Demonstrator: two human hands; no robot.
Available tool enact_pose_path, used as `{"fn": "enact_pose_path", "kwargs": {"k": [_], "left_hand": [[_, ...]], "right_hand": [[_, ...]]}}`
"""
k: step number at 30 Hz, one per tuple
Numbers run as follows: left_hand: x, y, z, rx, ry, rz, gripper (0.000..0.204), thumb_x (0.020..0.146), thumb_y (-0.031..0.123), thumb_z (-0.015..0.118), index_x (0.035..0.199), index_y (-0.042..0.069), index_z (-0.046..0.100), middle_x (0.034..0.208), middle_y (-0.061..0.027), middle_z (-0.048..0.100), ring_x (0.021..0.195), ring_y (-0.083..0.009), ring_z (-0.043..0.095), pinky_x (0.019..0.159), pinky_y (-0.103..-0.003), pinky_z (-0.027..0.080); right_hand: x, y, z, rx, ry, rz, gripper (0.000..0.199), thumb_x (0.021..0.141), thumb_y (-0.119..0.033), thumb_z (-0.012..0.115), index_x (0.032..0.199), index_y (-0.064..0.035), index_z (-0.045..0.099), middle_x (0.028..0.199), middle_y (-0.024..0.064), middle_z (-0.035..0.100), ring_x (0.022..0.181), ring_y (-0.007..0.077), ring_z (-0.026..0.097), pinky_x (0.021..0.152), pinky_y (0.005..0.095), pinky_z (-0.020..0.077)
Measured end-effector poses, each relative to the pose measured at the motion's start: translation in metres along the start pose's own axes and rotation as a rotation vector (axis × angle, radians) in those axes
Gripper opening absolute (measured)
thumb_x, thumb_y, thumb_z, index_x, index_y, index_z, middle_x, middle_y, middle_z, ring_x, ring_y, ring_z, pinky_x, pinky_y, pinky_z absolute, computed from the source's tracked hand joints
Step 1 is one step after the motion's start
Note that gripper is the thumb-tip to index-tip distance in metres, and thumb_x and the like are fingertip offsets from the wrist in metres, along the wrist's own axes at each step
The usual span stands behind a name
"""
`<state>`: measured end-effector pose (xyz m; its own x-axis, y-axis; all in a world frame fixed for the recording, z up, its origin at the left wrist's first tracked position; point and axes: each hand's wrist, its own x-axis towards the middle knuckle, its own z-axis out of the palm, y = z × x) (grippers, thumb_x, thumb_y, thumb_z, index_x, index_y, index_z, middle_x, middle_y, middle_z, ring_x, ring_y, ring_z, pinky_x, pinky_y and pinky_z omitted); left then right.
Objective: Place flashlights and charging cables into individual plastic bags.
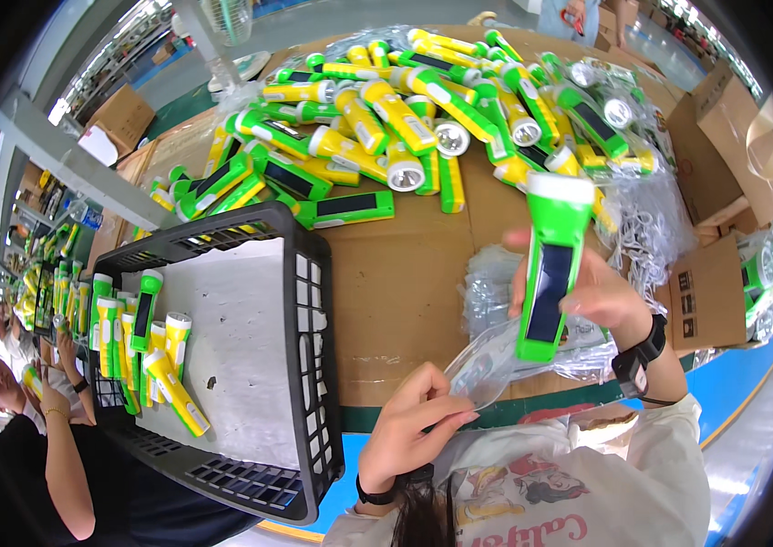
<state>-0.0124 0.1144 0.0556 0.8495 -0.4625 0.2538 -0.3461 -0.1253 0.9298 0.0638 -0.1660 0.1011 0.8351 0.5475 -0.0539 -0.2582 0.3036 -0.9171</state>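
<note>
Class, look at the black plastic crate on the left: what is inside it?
Inside the black crate, a white liner sheet covers the bottom, hiding it. Several green and yellow flashlights sit along its left side.

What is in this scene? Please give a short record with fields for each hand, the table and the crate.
right hand: holds a green torch upright, its lower end at a clear bag
left hand: pinches the edge of the clear bag
table: brown board with a pile of torches, green and yellow, at the far side
crate: black, at the left, with a few torches standing at its left wall
bags: stack of clear bags beside the right hand
</note>
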Motion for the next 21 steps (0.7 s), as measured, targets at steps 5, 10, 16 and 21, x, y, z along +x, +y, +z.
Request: {"fn": "enact_pose_path", "kwargs": {"k": [5, 10, 16, 21], "left_hand": [[0.011, 0.008, 0.013, 0.104, -0.141, 0.079, 0.017, 0.079, 0.006, 0.077, 0.096, 0.005, 0.071, 0.087, -0.0086, 0.044, 0.079, -0.0248, 0.049, 0.066, -0.033, 0.042], [0.011, 0.013, 0.019, 0.175, -0.095, 0.125, 0.017, 0.079, 0.006, 0.077, 0.095, 0.005, 0.070, 0.091, -0.0108, 0.047, 0.085, -0.0279, 0.053, 0.073, -0.037, 0.045], [0.023, 0.013, 0.024, 0.195, -0.122, 0.231, 0.021, 0.072, 0.000, 0.080, 0.087, 0.002, 0.065, 0.087, -0.0090, 0.052, 0.082, -0.0293, 0.053, 0.069, -0.037, 0.046], [0.040, 0.014, 0.038, 0.327, -0.170, 0.243, 0.025, 0.069, 0.004, 0.083, 0.080, 0.002, 0.061, 0.088, -0.0089, 0.053, 0.082, -0.0293, 0.053, 0.069, -0.038, 0.045]], "right_hand": [[-0.013, 0.007, 0.030, -0.129, -0.175, -0.136, 0.043, 0.078, -0.008, 0.082, 0.114, -0.0036, 0.058, 0.105, 0.0206, 0.068, 0.099, 0.0324, 0.067, 0.088, 0.0462, 0.0531], [-0.024, 0.014, 0.016, -0.758, -0.432, -0.142, 0.043, 0.091, -0.016, 0.070, 0.129, -0.0042, 0.054, 0.122, 0.0135, 0.063, 0.115, 0.0344, 0.059, 0.097, 0.0430, 0.0468], [-0.055, 0.025, 0.030, -1.526, -0.122, -0.066, 0.036, 0.080, -0.015, 0.068, 0.111, -0.0018, 0.053, 0.100, 0.0116, 0.063, 0.100, 0.0320, 0.064, 0.086, 0.0414, 0.0483], [-0.058, 0.035, 0.050, -1.937, 0.089, 0.094, 0.034, 0.078, -0.013, 0.063, 0.110, -0.0019, 0.055, 0.102, 0.0116, 0.064, 0.100, 0.0252, 0.064, 0.082, 0.0371, 0.0491]]}}
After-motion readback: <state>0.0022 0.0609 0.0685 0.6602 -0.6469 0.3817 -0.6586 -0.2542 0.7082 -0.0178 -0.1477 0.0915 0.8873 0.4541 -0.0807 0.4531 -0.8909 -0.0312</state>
